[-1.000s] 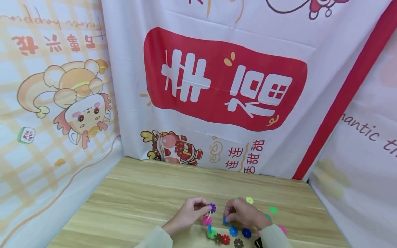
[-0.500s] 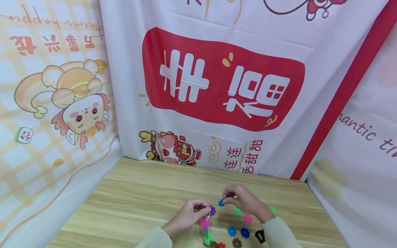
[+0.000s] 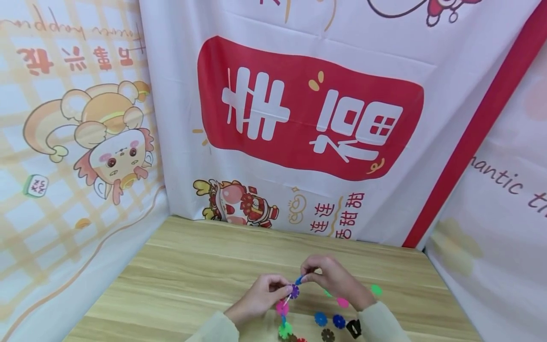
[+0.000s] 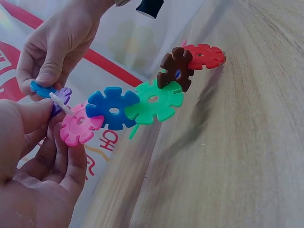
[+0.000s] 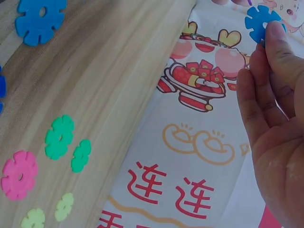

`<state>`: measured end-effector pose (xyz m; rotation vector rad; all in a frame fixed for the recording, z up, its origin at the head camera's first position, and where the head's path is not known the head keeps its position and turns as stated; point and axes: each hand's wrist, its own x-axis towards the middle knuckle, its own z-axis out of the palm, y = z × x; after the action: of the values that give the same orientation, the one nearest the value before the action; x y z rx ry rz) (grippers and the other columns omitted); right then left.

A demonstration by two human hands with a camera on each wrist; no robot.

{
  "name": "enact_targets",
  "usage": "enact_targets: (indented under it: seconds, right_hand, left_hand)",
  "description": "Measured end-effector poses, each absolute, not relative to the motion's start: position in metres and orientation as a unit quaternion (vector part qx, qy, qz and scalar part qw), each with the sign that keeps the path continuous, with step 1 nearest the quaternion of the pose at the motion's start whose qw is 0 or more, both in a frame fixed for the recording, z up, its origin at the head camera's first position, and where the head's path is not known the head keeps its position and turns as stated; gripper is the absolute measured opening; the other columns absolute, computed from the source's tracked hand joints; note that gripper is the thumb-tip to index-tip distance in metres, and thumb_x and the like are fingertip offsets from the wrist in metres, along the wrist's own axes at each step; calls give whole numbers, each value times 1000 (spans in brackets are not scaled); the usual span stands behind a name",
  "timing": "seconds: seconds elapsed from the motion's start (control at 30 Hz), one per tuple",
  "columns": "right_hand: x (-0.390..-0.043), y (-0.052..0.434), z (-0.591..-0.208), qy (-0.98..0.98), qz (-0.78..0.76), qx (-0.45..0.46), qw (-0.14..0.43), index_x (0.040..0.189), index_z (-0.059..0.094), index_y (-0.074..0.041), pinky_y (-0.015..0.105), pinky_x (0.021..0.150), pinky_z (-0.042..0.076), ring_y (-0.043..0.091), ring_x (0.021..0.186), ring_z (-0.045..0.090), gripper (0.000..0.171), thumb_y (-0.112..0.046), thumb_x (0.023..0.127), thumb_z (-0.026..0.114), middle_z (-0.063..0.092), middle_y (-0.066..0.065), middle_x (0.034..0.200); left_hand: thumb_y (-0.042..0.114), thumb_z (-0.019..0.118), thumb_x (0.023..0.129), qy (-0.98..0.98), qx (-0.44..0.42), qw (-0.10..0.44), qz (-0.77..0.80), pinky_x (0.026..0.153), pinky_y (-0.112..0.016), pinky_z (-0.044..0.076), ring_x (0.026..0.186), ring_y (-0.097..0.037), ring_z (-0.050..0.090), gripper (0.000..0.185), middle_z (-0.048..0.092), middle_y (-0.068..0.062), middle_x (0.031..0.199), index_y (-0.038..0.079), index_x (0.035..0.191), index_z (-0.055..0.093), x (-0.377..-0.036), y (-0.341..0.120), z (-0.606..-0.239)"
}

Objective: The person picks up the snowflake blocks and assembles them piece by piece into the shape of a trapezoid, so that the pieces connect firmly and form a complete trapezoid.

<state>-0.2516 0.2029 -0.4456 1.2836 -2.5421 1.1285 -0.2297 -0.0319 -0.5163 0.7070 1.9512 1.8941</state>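
My left hand [image 3: 260, 295] pinches a purple snowflake disc [image 3: 294, 291] at the top of a linked chain. Down the chain in the left wrist view follow a white disc [image 4: 59, 103] seen edge-on, then pink [image 4: 80, 128], blue [image 4: 112, 108], green [image 4: 154, 105], brown [image 4: 175, 70] and red [image 4: 204, 56] discs. Between thumb and fingers, my right hand [image 3: 331, 280] holds a single blue snowflake disc [image 5: 260, 23]. That disc meets the purple one's upper edge, tilted edge-on in the head view. The left fingers partly hide the purple disc in the left wrist view.
Loose discs lie on the wooden table [image 3: 205, 266]: light blue [image 3: 320, 318], dark blue [image 3: 339, 321], brown [image 3: 328, 335], pink [image 5: 19, 175], green [image 5: 60, 137] and pale yellow [image 5: 64, 206]. A black object [image 3: 353, 328] lies by my right sleeve. Printed cloths [image 3: 307, 199] enclose the table.
My right hand has picked up the blue disc from the table, lifted it and brought it left against the purple disc. The left hand stays nearly in place with the chain.
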Motion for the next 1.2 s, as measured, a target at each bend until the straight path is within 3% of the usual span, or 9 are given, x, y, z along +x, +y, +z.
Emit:
enact_targets:
  seconds: [0.23,0.4,0.63,0.93,1.07,1.2]
  right_hand:
    - [-248,198,-446,-818,360,445,63,87,69,-16,19,74,58,5,82,67,7,-12,82,73,71,-5,88]
    - [-246,196,-451,-810,363,446,113,84,69,-14,20,73,59,5,82,67,10,-8,79,76,72,-2,86]
    - [-244,193,-456,-803,369,447,139,80,68,-16,18,70,58,3,79,67,11,-9,78,77,72,-1,82]
    - [-244,199,-458,-810,379,442,74,82,68,-19,19,70,58,3,80,67,7,-16,82,74,71,-8,86]
    - [-245,202,-454,-819,379,431,16,85,69,-19,23,73,59,3,82,68,4,-21,84,72,72,-9,87]
    - [-245,197,-448,-823,373,428,-31,87,71,-20,24,79,59,3,86,68,6,-24,84,72,73,-9,90]
  left_hand:
    - [24,61,95,695,264,137,655,52,-17,52,62,-6,59,17,66,-22,89,10,101,68,-228,-31,-515]
    - [22,63,94,702,258,107,655,50,-15,50,59,-4,57,17,68,-25,88,8,99,70,-226,-29,-510]
    - [19,67,91,717,242,89,647,53,-14,49,64,-3,58,13,73,-14,88,8,95,73,-223,-28,-506]
    - [25,64,94,734,259,116,616,56,-16,49,68,-4,58,16,71,-6,87,12,97,73,-224,-31,-504]
    - [31,56,98,711,265,168,629,73,-20,56,87,-10,66,25,71,-3,105,15,114,67,-225,-32,-502]
    - [34,57,97,693,270,197,639,91,-23,55,107,-15,65,33,67,-2,119,16,125,61,-227,-32,-499]
